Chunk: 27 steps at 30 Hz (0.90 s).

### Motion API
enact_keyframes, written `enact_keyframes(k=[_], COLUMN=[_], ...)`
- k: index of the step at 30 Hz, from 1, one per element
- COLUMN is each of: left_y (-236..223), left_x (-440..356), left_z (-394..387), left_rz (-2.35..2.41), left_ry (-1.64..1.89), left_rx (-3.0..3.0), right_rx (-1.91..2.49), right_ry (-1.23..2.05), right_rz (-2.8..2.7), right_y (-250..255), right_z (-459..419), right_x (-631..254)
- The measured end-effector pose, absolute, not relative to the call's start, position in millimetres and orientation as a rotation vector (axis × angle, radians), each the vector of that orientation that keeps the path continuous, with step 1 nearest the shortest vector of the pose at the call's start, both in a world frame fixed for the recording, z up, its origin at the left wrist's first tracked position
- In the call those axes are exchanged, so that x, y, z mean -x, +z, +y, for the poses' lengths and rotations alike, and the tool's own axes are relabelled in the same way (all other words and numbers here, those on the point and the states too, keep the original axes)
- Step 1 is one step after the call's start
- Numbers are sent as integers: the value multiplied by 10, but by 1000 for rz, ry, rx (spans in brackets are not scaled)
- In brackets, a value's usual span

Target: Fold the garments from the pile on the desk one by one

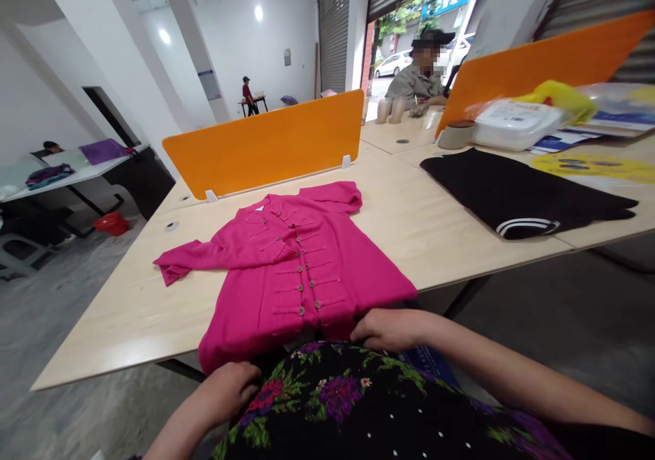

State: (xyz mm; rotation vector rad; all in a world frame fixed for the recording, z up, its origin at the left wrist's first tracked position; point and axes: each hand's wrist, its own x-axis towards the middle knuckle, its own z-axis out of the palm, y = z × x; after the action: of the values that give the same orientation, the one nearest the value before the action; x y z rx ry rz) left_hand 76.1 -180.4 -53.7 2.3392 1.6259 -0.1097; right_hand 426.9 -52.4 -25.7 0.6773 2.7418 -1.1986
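A magenta button-front jacket [266, 262] lies spread face up on the table, sleeves out to both sides, with its lower hem hanging over the front edge. My left hand [233, 386] is closed, fingers curled inward beside my flowered black top [348, 392], just below the hem's left corner. Near the middle of the hem, my right hand [386, 330] has its fingers bent and pressed together against my top. What either hand grips, if anything, is hidden.
An orange divider [266, 149] stands behind the jacket. To the right lie a folded black garment [516, 194], a clear plastic box [516, 124] and a roll of tape [457, 134]. A person in a cap [409, 84] sits across the table. The wooden table [117, 317] ends at my body.
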Motion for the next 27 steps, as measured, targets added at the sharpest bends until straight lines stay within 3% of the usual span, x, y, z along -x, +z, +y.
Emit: enact_keyframes(k=[3, 7, 14, 21, 27], left_y=[-125, 204, 129, 42, 379], left_x=[-613, -232, 215, 459, 499], left_z=[-1521, -818, 382, 947, 1432], left_rz=[1792, 2292, 2655, 2660, 2870], left_ry=[295, 778, 387, 226, 455], left_rx=[-2193, -2155, -1851, -1652, -1517], right_rx=[-748, -1293, -1742, -2110, -2397], right_ry=[-1347, -1031, -442, -458, -312], right_rz=[2988, 3302, 3241, 2773, 2810], right_y=[17, 20, -8, -108, -63], right_z=[-218, 486, 1777, 2465, 2743], right_x=[-4286, -4023, -3285, -2917, -2823])
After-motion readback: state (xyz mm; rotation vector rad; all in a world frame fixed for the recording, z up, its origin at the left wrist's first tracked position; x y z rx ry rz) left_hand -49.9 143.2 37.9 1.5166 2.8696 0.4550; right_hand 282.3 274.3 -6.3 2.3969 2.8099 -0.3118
